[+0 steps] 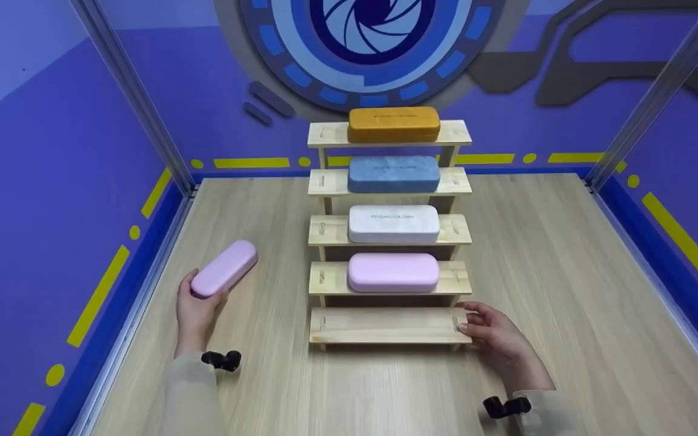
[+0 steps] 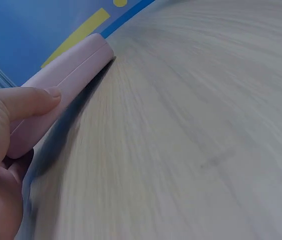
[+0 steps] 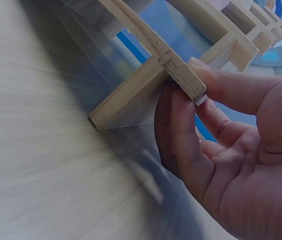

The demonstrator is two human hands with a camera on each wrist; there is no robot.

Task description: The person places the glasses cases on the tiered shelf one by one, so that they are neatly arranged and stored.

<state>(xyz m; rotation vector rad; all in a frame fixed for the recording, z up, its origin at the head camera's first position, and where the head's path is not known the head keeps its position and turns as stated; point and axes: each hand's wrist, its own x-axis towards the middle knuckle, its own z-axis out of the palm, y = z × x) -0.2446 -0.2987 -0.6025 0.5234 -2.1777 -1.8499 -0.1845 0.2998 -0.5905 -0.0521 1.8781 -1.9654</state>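
A pink glasses case [image 1: 225, 267] lies slanted at the left of the table, and my left hand [image 1: 199, 312] grips its near end. In the left wrist view the thumb presses on the side of this case [image 2: 76, 70], whose far end is close to the tabletop. My right hand [image 1: 503, 339] pinches the right end of the lowest step of a wooden stepped rack [image 1: 385, 327]. The right wrist view shows thumb and fingers on either side of that board's end [image 3: 183, 77]. Nothing lies on the lowest step.
Higher steps carry another pink case [image 1: 393, 272], a white case [image 1: 393, 223], a blue case [image 1: 393, 174] and, on top, an orange case [image 1: 393, 125]. Purple printed panels [image 1: 40, 200] wall the table [image 1: 264, 375] at left, back and right, with metal posts at the corners.
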